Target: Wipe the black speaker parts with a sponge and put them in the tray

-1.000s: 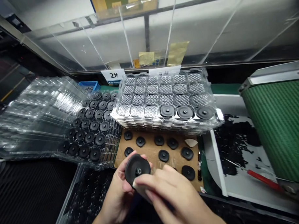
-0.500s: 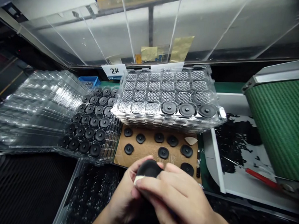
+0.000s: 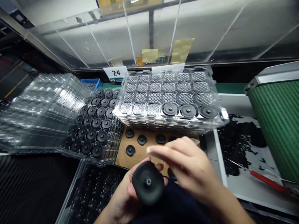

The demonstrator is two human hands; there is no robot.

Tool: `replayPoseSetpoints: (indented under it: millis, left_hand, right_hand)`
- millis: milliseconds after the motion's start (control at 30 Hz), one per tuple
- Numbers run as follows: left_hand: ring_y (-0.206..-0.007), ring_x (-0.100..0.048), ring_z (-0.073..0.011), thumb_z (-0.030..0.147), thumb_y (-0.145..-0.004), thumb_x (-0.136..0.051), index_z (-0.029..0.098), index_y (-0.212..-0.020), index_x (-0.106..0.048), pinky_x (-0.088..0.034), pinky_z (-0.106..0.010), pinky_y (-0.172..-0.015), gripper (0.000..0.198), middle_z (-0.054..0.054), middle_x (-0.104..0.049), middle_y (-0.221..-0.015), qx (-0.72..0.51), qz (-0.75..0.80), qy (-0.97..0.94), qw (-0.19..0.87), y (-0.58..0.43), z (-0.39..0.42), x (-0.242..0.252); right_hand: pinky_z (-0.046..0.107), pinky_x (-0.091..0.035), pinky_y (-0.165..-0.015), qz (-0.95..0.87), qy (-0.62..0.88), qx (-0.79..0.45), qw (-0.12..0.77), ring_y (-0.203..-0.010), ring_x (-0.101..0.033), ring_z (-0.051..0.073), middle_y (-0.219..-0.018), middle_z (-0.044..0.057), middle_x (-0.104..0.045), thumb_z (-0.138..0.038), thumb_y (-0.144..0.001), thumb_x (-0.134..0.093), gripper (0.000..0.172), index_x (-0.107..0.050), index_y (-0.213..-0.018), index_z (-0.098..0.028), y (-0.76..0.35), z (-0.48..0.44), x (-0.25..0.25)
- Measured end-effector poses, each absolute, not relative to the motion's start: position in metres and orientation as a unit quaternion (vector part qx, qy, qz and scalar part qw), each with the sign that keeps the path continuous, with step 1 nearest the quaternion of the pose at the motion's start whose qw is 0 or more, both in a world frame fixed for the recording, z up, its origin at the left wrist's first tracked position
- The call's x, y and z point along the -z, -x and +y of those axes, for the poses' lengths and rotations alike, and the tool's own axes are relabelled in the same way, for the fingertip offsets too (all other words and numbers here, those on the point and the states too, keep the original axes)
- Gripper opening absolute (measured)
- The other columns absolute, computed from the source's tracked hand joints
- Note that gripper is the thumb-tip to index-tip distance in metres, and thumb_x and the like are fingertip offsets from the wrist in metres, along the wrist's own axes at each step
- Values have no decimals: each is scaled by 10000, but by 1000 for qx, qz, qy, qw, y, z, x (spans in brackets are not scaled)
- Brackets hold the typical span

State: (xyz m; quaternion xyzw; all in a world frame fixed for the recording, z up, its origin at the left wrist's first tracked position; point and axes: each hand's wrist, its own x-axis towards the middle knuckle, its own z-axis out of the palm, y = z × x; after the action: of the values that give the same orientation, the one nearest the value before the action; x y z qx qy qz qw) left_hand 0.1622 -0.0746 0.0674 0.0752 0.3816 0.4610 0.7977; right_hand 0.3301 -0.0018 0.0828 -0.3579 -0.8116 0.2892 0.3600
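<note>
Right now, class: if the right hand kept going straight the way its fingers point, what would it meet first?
Probably the small black disc on the cardboard sheet, just past the fingertips of the right hand. The hand is above the sheet, so depth is unclear, and it might pass over the disc.

Laid out as a factory production station, marked by a printed "2#" card (image 3: 115, 73) and backed by clear acrylic panels (image 3: 152, 33). Crowded with stacked clear blister trays (image 3: 165, 93) of black moulded discs (image 3: 188, 110), beside a green belt conveyor (image 3: 278, 129) and a white tray (image 3: 238, 105) strewn with black trimmings (image 3: 239, 141).
</note>
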Motion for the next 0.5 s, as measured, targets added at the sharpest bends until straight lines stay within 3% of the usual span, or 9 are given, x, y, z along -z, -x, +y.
replayPoseSetpoints:
  millis: [100, 200, 333, 400, 500]
  left_hand:
    - [-947, -673, -224, 380, -545, -798, 288, -1074, -654, -500, -291, -852, 556, -38, -695, -1127, -461, 310, -48, 830, -157, -74, -68]
    - [-941, -677, -229, 378, -545, -794, 266, -1071, -661, -516, -272, -817, 554, -50, -713, -1082, -473, 292, -56, 829, -153, -72, -67]
    - [-930, -679, -229, 380, -539, -798, 262, -1057, -669, -517, -278, -815, 546, -48, -721, -1057, -477, 283, -56, 830, -156, -69, -68]
    - [-930, -678, -225, 374, -539, -801, 267, -1050, -671, -512, -275, -818, 538, -42, -721, -1054, -464, 285, -51, 837, -158, -69, -68]
    - [-911, -677, -222, 417, -510, -805, 272, -1084, -652, -503, -286, -822, 611, -44, -720, -1046, -438, 317, -55, 839, -160, -70, -65]
  right_hand:
    - [255, -467, -686, -716, 479, -376, 340, -794, -614, 157, -911, 28, -684, -229, -904, -467, 243, -628, -1085, -256, -343, -15, -55]
    - [267, -510, -795, -648, 514, -489, 278, -957, -641, 195, -1051, 32, -695, -338, -884, -485, 250, -655, -1049, -258, -348, -37, -21]
    - [312, -539, -752, -621, 552, -512, 218, -926, -662, 237, -1035, 62, -707, -371, -867, -465, 316, -648, -1071, -214, -352, -49, 1]
    - [284, -536, -694, -609, 573, -489, 249, -866, -670, 216, -1018, 51, -703, -354, -886, -448, 298, -618, -1095, -226, -355, -46, -12]
    - [243, -495, -683, -652, 532, -384, 381, -838, -642, 169, -1019, 12, -687, -276, -902, -478, 239, -572, -1123, -284, -353, -38, -54]
